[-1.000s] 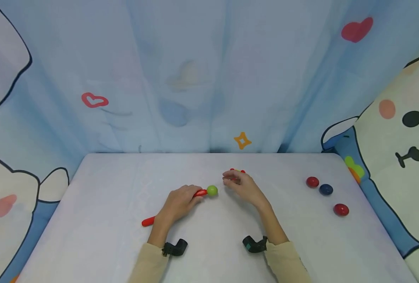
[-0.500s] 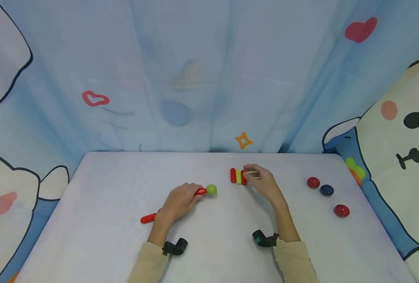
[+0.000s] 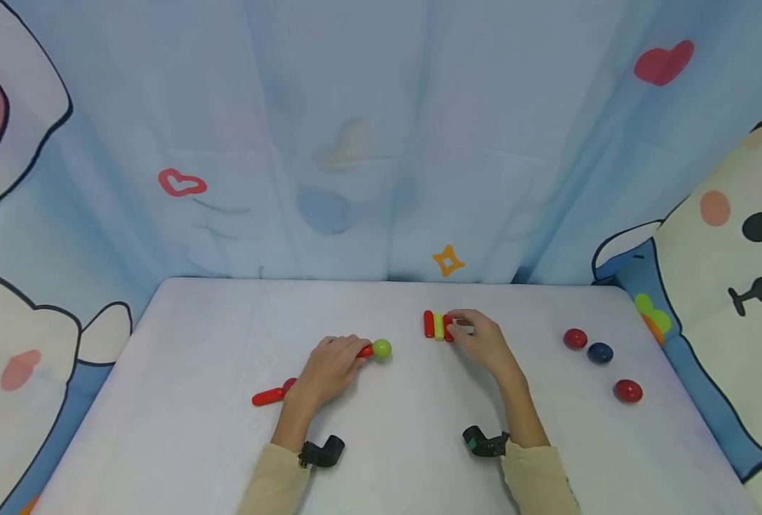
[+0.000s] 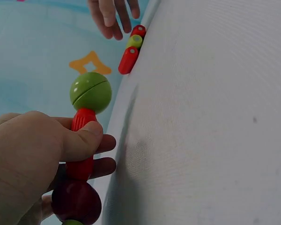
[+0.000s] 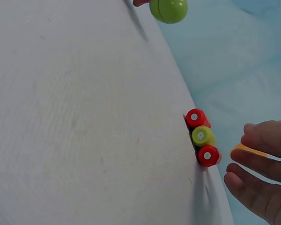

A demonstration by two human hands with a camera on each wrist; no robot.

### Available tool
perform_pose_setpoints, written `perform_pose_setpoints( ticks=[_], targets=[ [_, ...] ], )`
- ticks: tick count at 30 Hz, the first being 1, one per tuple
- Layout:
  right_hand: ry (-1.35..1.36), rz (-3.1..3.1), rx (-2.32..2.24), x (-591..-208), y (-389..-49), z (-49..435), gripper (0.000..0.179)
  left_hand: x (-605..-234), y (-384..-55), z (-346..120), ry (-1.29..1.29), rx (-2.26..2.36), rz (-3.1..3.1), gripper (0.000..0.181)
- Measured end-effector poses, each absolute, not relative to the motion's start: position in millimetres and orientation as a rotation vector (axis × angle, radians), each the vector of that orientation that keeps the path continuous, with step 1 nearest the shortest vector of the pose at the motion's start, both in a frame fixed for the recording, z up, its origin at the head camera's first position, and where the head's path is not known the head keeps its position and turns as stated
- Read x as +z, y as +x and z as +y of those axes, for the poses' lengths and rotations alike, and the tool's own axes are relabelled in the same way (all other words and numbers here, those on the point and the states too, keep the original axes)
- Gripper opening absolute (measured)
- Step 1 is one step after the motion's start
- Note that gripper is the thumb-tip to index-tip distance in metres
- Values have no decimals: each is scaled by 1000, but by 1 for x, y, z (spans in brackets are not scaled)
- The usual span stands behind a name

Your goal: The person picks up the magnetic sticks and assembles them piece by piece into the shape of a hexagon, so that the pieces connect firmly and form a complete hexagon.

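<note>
My left hand [image 3: 332,368] pinches a red magnetic rod [image 4: 79,168] between thumb and fingers. A green ball [image 4: 90,92] sits on the rod's far end and a dark red ball [image 4: 76,201] on its near end. Past my wrist, another red rod [image 3: 267,397] joins a red ball [image 3: 290,385]; my hand hides the middle of this chain. Beside my right hand [image 3: 484,347], a red rod [image 5: 195,118], a yellow-green rod [image 5: 203,136] and a second red rod [image 5: 209,155] lie side by side. The right fingers are loosely bent and hold nothing.
Toward the table's right side lie a red ball [image 3: 575,338], a dark blue ball [image 3: 600,352] and another red ball [image 3: 628,390]. A blue cartoon curtain [image 3: 329,143] hangs behind the white table [image 3: 194,458].
My right hand has drawn away rightward from over the three rods, which now show. The left hand keeps its grip, and more of the chain's near red ball shows. The head view has shifted slightly.
</note>
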State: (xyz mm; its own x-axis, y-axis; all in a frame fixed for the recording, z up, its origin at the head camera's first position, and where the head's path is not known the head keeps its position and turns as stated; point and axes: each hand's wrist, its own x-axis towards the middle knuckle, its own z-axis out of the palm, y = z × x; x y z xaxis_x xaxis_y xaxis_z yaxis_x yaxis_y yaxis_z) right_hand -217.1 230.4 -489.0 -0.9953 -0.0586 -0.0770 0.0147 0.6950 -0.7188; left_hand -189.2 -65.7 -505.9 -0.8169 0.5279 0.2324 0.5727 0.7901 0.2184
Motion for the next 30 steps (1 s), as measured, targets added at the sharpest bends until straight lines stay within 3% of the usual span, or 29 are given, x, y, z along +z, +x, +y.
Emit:
perform_pose_setpoints(
  ticks=[19,30],
  targets=[
    [-155,2870,-968,-501,-215,235,45,-503,-189,-61,-878,-385,-2890,30],
    [-8,2931,-925,-496,-214,226,35,-502,-188,-61,-858,-377,-2921,31]
  ],
)
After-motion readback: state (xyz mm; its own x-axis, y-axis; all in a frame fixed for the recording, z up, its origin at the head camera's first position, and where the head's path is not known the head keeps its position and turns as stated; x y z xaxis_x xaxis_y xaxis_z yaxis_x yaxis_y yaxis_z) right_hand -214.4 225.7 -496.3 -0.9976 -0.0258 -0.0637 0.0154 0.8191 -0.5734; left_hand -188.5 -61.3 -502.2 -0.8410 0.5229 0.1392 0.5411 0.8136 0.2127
